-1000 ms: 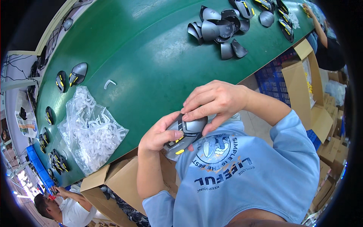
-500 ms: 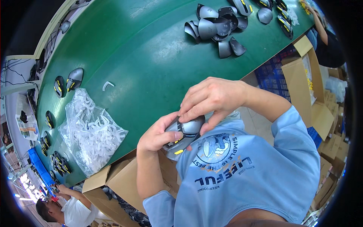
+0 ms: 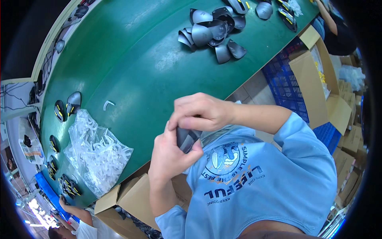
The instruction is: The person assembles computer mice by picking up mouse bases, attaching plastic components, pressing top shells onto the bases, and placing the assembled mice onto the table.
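Close in front of my body I hold a computer mouse [image 3: 186, 140], dark grey and black, tilted between both hands. My left hand [image 3: 169, 153] is closed round its near side, with the thumb pressed against it. My right hand [image 3: 202, 112] wraps over its far side with the fingers bent. Much of the mouse is hidden by my fingers. Beyond my hands, a pile of curved grey mouse covers [image 3: 203, 35] lies on the green table [image 3: 139, 81]. A single bent white plastic strip [image 3: 107, 104] rests farther left.
A clear bag [image 3: 99, 153] of white plastic strips lies near the table's edge. Several mice with yellow side keys [image 3: 73, 102] sit at the left. An open cardboard box [image 3: 133, 197] stands below; another box [image 3: 310, 79] and a blue crate [image 3: 282, 75] are at right. A co-worker's arm [image 3: 77, 211] shows lower left.
Both hands have turned the mouse, so its yellow side keys no longer show. My right hand has moved left and curled over it. The view has shifted slightly.
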Motion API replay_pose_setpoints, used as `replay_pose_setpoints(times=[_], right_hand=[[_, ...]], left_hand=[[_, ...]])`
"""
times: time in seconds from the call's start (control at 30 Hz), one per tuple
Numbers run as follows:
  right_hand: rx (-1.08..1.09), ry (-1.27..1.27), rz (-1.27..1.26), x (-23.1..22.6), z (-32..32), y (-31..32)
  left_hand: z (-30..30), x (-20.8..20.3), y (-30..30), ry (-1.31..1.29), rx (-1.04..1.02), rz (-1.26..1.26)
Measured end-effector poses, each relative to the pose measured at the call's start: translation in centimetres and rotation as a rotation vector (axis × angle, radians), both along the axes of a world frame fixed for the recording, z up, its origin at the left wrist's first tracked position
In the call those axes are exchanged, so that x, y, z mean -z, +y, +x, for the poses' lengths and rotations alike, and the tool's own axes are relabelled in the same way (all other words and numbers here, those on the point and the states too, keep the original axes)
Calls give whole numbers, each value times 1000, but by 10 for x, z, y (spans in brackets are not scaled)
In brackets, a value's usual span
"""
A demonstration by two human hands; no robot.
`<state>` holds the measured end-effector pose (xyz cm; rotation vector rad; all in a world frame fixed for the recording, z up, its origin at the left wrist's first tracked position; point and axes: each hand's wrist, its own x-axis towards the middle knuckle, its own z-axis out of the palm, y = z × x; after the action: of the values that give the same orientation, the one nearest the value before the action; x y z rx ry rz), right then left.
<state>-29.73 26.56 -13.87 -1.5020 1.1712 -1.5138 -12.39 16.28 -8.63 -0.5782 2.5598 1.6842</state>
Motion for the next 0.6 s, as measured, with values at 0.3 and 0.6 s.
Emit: replay_pose_setpoints(times=[0.3,0.6], right_hand=[[189,-225,160,11,22,-35],[389,-582,183,33,35,-52]], left_hand=[[-6,1,28,-142,30,-727],[-19,14,11,-129,-33,-700]])
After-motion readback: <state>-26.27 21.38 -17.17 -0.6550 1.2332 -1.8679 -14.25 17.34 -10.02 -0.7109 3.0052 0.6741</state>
